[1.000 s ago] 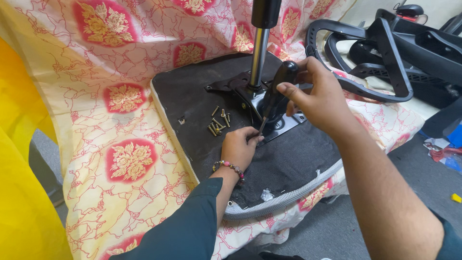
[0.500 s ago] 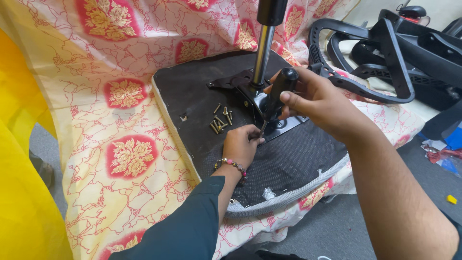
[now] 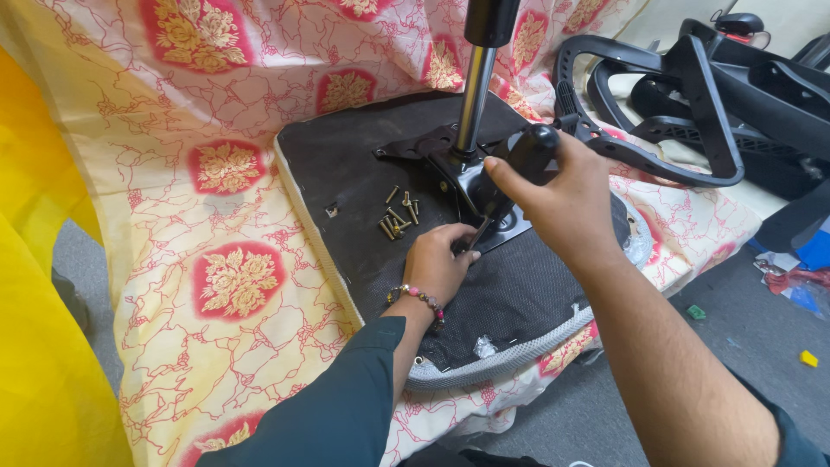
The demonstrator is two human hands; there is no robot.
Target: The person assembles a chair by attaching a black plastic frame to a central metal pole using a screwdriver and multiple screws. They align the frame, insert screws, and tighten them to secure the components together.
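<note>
Crowding screwdriver (image 3: 519,164): gas rod (image 3: 475,99), loose screws (image 3: 398,216).

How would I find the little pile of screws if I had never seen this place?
Look at the dark chair seat lying upside down on the flowery cloth. Just left of its black metal plate, above the left hand, lies the pile of screws: small, brassy, and the only loose shiny bits there.

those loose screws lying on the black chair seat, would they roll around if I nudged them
The screws look small, light and round-shanked, so a nudge probably scatters them. The black fabric seat underside seems flat and slightly grippy, which likely stops them rolling far.
</note>
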